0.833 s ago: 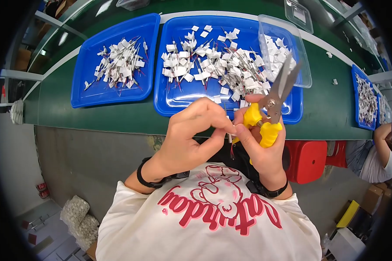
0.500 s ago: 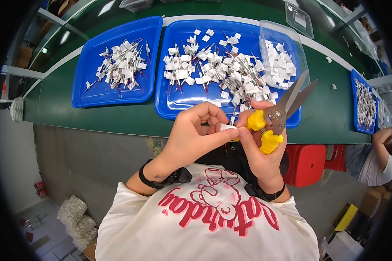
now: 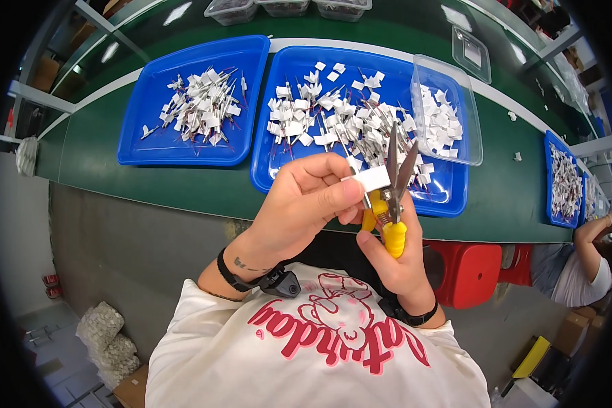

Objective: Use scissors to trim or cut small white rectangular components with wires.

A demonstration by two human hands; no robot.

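My left hand (image 3: 299,197) pinches a thin wired part with a white label tab (image 3: 372,179) sticking out to the right between thumb and fingers. Held in my right hand (image 3: 406,272) is a pair of yellow-handled shears (image 3: 394,238), its blades apart and pointing up and away from me. The shears' near handle and the label lie close together; whether the blades touch it is hard to see. Beyond my hands a blue tray (image 3: 450,196) holds many loose tagged wired parts (image 3: 330,115). A clear plastic box (image 3: 474,139) of white tabs sits over its right end.
To the left, another blue tray (image 3: 139,151) carries a heap of tagged parts. Clear containers (image 3: 228,12) and a clear lid (image 3: 481,64) rest farther back on the green table (image 3: 88,146). At right are a blue tray (image 3: 549,160), red stool (image 3: 472,272) and another person's arm (image 3: 591,253).
The label has come up and turned flatter, facing me. My right hand has shifted left and down, swinging the shears more upright. The whole view has moved slightly.
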